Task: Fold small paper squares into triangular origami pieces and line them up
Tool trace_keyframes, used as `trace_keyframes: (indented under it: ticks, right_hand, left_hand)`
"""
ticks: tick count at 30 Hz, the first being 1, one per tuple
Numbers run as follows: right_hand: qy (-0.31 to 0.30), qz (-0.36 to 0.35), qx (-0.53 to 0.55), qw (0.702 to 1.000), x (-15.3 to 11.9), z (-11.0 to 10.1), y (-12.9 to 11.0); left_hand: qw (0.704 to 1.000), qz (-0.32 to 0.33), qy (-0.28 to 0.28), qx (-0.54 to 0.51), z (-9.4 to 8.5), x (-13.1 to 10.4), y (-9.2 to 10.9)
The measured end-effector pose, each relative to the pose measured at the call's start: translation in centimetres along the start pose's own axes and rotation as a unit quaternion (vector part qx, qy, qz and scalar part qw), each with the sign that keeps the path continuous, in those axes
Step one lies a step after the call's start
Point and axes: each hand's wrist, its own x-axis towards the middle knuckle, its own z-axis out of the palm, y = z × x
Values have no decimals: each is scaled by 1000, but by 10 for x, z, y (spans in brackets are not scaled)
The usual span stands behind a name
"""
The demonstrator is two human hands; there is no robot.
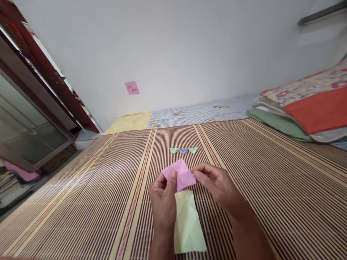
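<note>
One striped slatted mat [108, 202] spreads widest beneath your hands. On it lies a creased, pale green oblong sheet [188, 224]. Smaller, the smooth pink paper [180, 175] sits above the mat, angular and creased; your left hand [164, 196] pinches it under the thumb, and your right fingertips close at its right corner [194, 174]. Smallest, three folded triangles [183, 150] line up beyond.

A striped slatted mat [89, 195] carries a row of three small folded paper pieces, green [174, 150], purple [183, 150] and green [193, 150], and, nearer the wearer, a creased pale yellow-green paper sheet [189, 224] lying lengthwise.
</note>
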Motion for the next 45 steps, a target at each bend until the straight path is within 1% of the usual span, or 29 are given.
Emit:
trace_keyframes:
  ticks: [3,5,7,10,12,13,15,17,18,20,22,24,27,30,32,35,37,38,41,43,45]
  right_hand:
    - [12,16,49,999,2,5,1]
    - [18,15,70,997,2,12,1]
    - [35,5,70,997,2,18,0]
    - [49,11,51,997,1,19,-2]
    - [21,31,57,998,0,16,-4]
    - [1,40,62,997,-1,15,-5]
    - [-26,44,62,997,-1,12,-6]
    - [-19,31,50,998,-1,11,-7]
    - [-7,22,43,999,-1,12,-8]
    - [21,8,37,999,-1,14,-8]
    - [57,3,32,998,-2,18,-8]
    - [88,0,31,996,-2,21,-7]
    - [94,-15,28,995,0,19,-4]
    - [58,-23,21,998,2,10,-1]
    - [28,-18,24,999,3,5,-1]
    - [4,-13,17,1000,2,4,-3]
    - [13,-14,6,1000,1,7,-6]
    - [24,-13,7,1000,0,9,-7]
    - [64,-7,30,997,0,11,-7]
    - [77,-1,45,996,0,9,-5]
    - [78,0,51,996,0,7,-3]
  left_hand:
    - [998,13,-40,44,1,-3,3]
    - [996,24,-49,73,3,-5,6]
    - [992,49,-29,111,4,-6,7]
    - [983,100,34,148,5,-7,9]
    - [978,125,64,156,4,-7,11]
    - [975,135,67,163,3,-7,12]
    - [970,147,48,186,0,-6,13]
    - [972,133,1,192,-3,-4,15]
    - [977,113,-23,177,-4,-3,15]
    - [989,52,-63,119,-4,-1,14]
    - [994,-11,-88,66,-3,0,12]
    - [993,-44,-96,47,-2,1,10]
    - [994,-41,-84,56,-4,2,8]
    - [994,-35,-76,71,-9,3,11]
    - [991,-34,-90,92,-11,3,14]
    - [981,-30,-139,136,-10,1,17]
    - [974,-29,-166,149,-9,0,17]
    - [973,-28,-171,152,-9,0,17]
    - [972,-16,-172,156,-10,0,16]
    - [972,0,-173,160,-11,1,16]
    - [975,8,-165,151,-11,2,18]
